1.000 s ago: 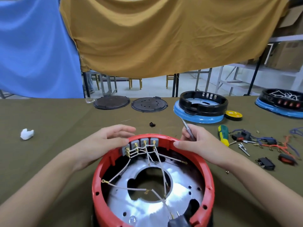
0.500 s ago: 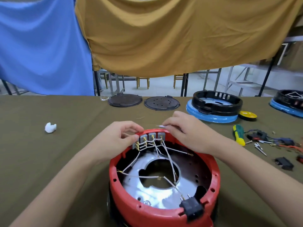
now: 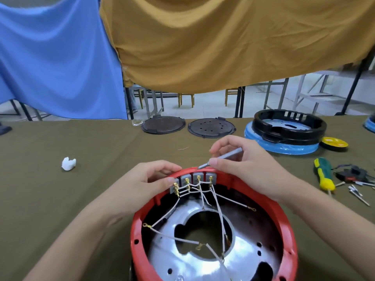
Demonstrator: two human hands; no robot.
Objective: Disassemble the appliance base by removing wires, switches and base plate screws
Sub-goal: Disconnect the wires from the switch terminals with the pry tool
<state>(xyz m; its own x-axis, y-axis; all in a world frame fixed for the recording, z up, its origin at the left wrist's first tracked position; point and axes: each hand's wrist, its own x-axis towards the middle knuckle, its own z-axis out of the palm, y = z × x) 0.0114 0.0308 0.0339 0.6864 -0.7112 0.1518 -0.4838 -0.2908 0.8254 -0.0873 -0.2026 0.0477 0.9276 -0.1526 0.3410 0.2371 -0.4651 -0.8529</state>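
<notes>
A round red appliance base (image 3: 140, 226) lies open side up in front of me, with a shiny metal plate (image 3: 168, 258) inside. Several grey switches (image 3: 197, 176) with brass terminals line its far rim, and white wires (image 3: 218, 207) run from them across the plate. My left hand (image 3: 142, 181) grips the far left rim, its thumb on the leftmost switch. My right hand (image 3: 243, 169) pinches a thin grey metal tool (image 3: 225, 156), whose tip touches the red rim just behind the switches.
On the olive cloth lie a white scrap (image 3: 68, 163) at left, two dark round plates (image 3: 211, 127) at the back, and a black-and-blue base (image 3: 284, 132) with yellow tape (image 3: 333, 143). A green-yellow screwdriver (image 3: 322, 173), loose switches and wires (image 3: 353, 172) lie at right.
The view came closer and lower. My right hand drew back from over the switches, so the grey tool now shows, its tip at the rim. My left hand stays on the rim.
</notes>
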